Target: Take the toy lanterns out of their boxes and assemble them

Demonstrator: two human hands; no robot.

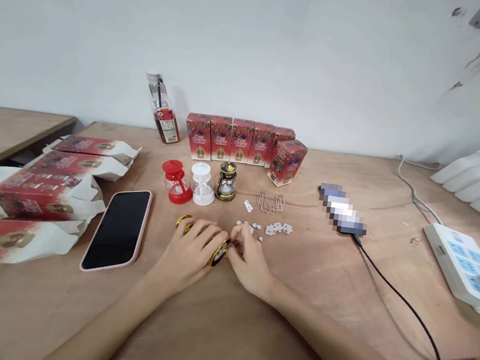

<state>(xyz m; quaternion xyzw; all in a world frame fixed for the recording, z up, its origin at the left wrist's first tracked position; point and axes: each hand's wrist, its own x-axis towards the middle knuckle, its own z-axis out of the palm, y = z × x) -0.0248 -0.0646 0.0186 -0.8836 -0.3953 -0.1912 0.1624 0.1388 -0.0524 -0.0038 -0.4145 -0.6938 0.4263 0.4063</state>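
My left hand [191, 250] is wrapped over a gold-and-black miniature lantern [219, 253] lying on its side, its round base turned toward my right hand. My right hand [250, 264] is at that base with thumb and fingers pinched together; anything between them is too small to make out. Beyond my hands stand a red lantern [176, 183], a white lantern [202, 185] and a black-and-gold lantern [226, 183]. Near my right fingertips are several small round button cells [259, 227], white square pieces [278, 229] and thin bent wire handles [271, 202].
Several red boxes [240, 141] stand in a row toward the wall, beside a dark bottle [166, 119]. Opened red cartons [42, 191] and a pink-edged phone [117, 230] lie left. Right are a cabled phone [343, 209] and a power strip [461, 259].
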